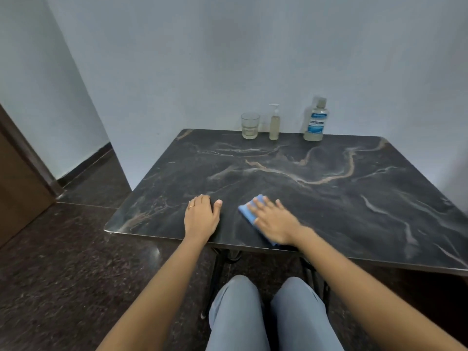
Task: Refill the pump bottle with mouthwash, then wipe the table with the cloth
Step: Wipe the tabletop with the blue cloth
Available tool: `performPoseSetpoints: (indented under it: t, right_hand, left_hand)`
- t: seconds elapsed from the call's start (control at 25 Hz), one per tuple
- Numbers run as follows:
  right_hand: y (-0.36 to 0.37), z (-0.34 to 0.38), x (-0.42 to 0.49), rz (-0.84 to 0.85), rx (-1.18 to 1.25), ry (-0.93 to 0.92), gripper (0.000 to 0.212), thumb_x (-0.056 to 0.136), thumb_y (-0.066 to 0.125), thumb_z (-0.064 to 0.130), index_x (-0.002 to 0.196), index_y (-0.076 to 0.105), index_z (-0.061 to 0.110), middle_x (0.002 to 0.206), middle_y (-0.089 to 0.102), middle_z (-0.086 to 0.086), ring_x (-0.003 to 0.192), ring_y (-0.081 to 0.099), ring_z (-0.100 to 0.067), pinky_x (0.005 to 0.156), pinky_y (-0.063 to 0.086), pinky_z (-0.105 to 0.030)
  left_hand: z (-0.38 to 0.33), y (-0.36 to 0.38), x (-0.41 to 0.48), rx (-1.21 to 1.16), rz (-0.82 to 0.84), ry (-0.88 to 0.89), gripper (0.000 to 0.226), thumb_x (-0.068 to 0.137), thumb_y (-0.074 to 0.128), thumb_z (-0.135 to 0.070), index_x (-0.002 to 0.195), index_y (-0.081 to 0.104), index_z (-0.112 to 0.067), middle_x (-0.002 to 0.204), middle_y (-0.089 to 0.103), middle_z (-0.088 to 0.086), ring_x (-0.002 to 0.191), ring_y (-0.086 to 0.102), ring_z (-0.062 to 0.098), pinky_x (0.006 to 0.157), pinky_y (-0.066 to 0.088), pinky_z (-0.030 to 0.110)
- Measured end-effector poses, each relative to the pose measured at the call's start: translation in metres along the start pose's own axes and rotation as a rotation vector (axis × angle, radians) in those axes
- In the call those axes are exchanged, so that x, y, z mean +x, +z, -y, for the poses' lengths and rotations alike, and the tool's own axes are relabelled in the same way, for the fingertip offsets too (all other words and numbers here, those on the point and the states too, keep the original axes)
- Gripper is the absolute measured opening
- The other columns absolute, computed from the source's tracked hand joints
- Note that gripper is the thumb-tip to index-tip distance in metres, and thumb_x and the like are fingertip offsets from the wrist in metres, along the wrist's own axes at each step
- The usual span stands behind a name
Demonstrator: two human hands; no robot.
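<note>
**Wiping step: cloth at front of surface**
Right hand (274, 220) presses one blue cloth (247, 211) flat on the surface (329, 198), fingers (258, 205) straight. Left hand (201, 214) rests palm-down beside it, holding nothing. At the rear edge: one pump bottle (274, 125), one mouthwash bottle (315, 122), one glass (250, 125). Risk: a long forward stroke could topple these, and the cloth could slide off the near edge.

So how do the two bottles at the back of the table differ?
The pump bottle is slim, unlabelled, with a white pump top. The mouthwash bottle is wider, blue-labelled, with a plain cap. Both stand upright at the far edge of the table.
</note>
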State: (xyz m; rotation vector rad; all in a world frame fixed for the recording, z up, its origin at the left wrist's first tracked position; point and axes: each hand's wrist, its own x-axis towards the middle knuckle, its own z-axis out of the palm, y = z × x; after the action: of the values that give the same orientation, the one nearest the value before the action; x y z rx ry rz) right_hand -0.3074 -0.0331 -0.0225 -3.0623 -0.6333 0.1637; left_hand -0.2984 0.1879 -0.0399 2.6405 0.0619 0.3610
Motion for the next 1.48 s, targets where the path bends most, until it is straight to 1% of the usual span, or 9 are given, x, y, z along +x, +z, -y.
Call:
performPoseSetpoints:
  t: [0.12,0.2,0.28,0.36,0.56,0.76,0.96,1.2,1.48]
  right_hand:
    - [0.005,-0.001,-0.073,-0.012,0.076,-0.183,0.053,0.102,0.016,0.041,0.152,0.004,0.032,0.159,-0.006,0.01,0.146,-0.01,-0.011,0.117,-0.007,-0.037]
    - [0.013,-0.036,-0.121,-0.02,0.072,-0.154,0.058,0.095,0.009,0.05,0.151,-0.001,0.037,0.157,-0.01,0.015,0.145,-0.013,-0.007,0.115,-0.01,-0.032]
    - [0.011,-0.083,-0.161,-0.033,0.056,-0.005,0.06,0.089,0.002,0.052,0.147,-0.005,0.041,0.155,-0.012,0.018,0.146,-0.01,-0.008,0.115,-0.006,-0.032]
    - [0.007,-0.128,-0.182,0.0,0.102,0.202,0.051,0.099,0.011,0.045,0.148,-0.003,0.039,0.154,-0.013,0.018,0.147,-0.009,-0.008,0.117,-0.005,-0.039]
    - [0.0,-0.166,-0.122,0.005,0.112,0.524,0.052,0.103,0.017,0.032,0.153,0.002,0.026,0.161,-0.002,0.002,0.148,-0.003,-0.019,0.118,0.002,-0.047]
    - [-0.004,-0.081,-0.073,0.008,0.12,0.233,0.052,0.104,0.018,0.03,0.153,0.005,0.022,0.161,-0.002,0.0,0.148,-0.004,-0.02,0.118,0.001,-0.044]
    - [0.01,-0.091,-0.174,-0.059,0.115,0.104,0.052,0.104,0.021,0.031,0.153,0.003,0.03,0.158,-0.007,0.012,0.147,-0.008,-0.008,0.117,-0.006,-0.035]
    - [0.002,-0.21,-0.241,0.067,0.256,0.456,0.052,0.104,0.026,0.027,0.151,0.003,0.033,0.16,-0.007,0.008,0.146,-0.008,-0.008,0.117,-0.008,-0.04]
    - [-0.005,-0.203,-0.12,0.003,0.182,0.648,0.057,0.101,0.017,0.036,0.154,0.004,0.019,0.161,-0.004,-0.004,0.148,-0.004,-0.024,0.118,-0.001,-0.046]
  left_hand:
    - [-0.024,0.011,-0.008,-0.021,0.014,0.058,0.044,0.1,0.041,-0.041,0.115,0.058,-0.004,0.121,0.061,0.013,0.12,0.05,0.031,0.103,0.037,0.041]
    - [-0.037,0.017,-0.014,-0.031,0.017,0.089,0.046,0.1,0.04,-0.041,0.121,0.057,-0.004,0.125,0.06,0.013,0.123,0.048,0.03,0.106,0.036,0.041]
    - [-0.048,0.022,-0.019,-0.031,0.025,0.117,0.047,0.1,0.039,-0.042,0.123,0.056,-0.004,0.128,0.059,0.013,0.125,0.047,0.03,0.107,0.035,0.041]
    - [-0.059,0.026,-0.022,-0.041,0.036,0.142,0.046,0.1,0.039,-0.042,0.122,0.056,-0.004,0.127,0.059,0.012,0.125,0.047,0.029,0.107,0.035,0.04]
    - [-0.089,0.037,-0.038,-0.081,0.082,0.221,0.047,0.1,0.039,-0.042,0.122,0.056,-0.005,0.127,0.059,0.011,0.123,0.048,0.028,0.105,0.036,0.04]
    - [-0.105,0.041,-0.032,-0.077,0.089,0.224,0.05,0.1,0.038,-0.044,0.128,0.053,-0.006,0.133,0.056,0.012,0.127,0.046,0.028,0.108,0.035,0.041]
    - [-0.135,0.05,-0.035,-0.106,0.142,0.286,0.054,0.1,0.037,-0.047,0.133,0.05,-0.007,0.136,0.054,0.009,0.131,0.042,0.026,0.107,0.034,0.039]
    - [-0.129,0.054,-0.026,-0.1,0.145,0.292,0.057,0.099,0.036,-0.049,0.135,0.049,-0.007,0.138,0.053,0.008,0.133,0.041,0.025,0.108,0.035,0.04]
    - [-0.124,0.064,-0.031,-0.1,0.137,0.263,0.058,0.099,0.034,-0.051,0.133,0.051,-0.008,0.137,0.054,0.008,0.131,0.043,0.025,0.11,0.035,0.043]
